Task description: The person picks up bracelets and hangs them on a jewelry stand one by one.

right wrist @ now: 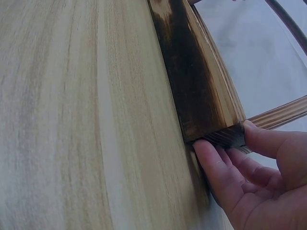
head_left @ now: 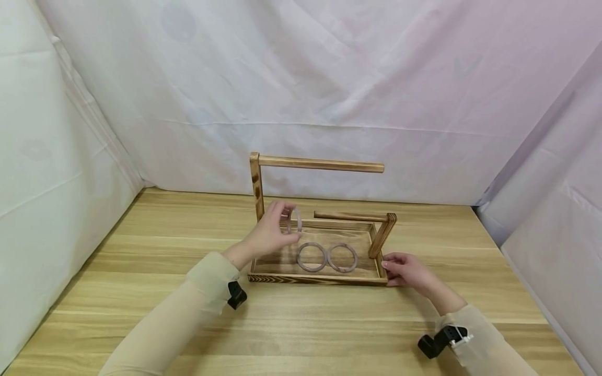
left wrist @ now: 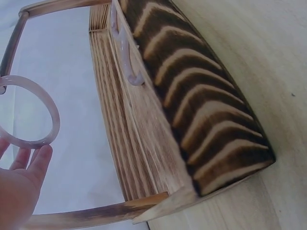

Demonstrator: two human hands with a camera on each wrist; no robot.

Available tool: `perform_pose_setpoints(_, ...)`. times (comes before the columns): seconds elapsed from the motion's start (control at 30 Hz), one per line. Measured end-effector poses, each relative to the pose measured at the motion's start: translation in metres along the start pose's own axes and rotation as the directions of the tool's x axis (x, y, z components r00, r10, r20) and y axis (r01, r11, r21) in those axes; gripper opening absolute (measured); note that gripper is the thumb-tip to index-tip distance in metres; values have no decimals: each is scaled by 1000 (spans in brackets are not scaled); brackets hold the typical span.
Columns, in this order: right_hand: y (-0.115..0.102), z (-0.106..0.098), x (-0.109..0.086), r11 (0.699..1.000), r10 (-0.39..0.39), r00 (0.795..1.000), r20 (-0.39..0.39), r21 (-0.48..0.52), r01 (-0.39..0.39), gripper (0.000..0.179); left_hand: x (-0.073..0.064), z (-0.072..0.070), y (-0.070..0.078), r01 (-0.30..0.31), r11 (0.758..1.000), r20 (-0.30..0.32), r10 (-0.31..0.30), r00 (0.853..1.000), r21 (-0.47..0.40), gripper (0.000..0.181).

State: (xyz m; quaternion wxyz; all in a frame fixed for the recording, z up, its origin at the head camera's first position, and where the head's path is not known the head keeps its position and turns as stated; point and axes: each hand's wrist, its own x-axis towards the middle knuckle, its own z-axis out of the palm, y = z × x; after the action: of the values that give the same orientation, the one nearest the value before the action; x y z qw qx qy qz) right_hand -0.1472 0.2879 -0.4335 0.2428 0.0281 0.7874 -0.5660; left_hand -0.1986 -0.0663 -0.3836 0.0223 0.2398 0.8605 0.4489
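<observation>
A pale lilac bangle [head_left: 299, 220] stands upright between the thumb and fingers of my left hand [head_left: 270, 232], above the left part of a wooden rack with a tray base [head_left: 317, 280]. In the left wrist view the fingertips touch the lower edge of that bangle [left wrist: 53, 112]. Two similar bangles lie side by side on the tray floor, a left one [head_left: 298, 257] and a right one [head_left: 356, 257]. My right hand [head_left: 409, 272] grips the tray's right end near its front corner. The right wrist view shows the thumb on the tray's rim and the fingers at its outer side.
A tall post [head_left: 256, 188] at the tray's left carries a long upper bar [head_left: 320, 163] pointing right. From a shorter right post [head_left: 383, 235], a lower bar [head_left: 348, 216] points left. The wood-grain table [head_left: 301, 324] ends at a pale cloth backdrop [head_left: 301, 94].
</observation>
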Motion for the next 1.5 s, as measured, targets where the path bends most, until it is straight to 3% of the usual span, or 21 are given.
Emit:
perform_pose_setpoints(0.8, -2, 1, 0, 1000, 5, 1000, -3, -14, -5, 47, 8, -2, 9, -94, 991, 2, 94, 996, -98, 63)
perform_pose_setpoints(1.5, 0, 0, 1, 1000, -4, 1000, -8, -15, 4, 45, 20, 1, 23, -87, 987, 46, 94, 995, -136, 59)
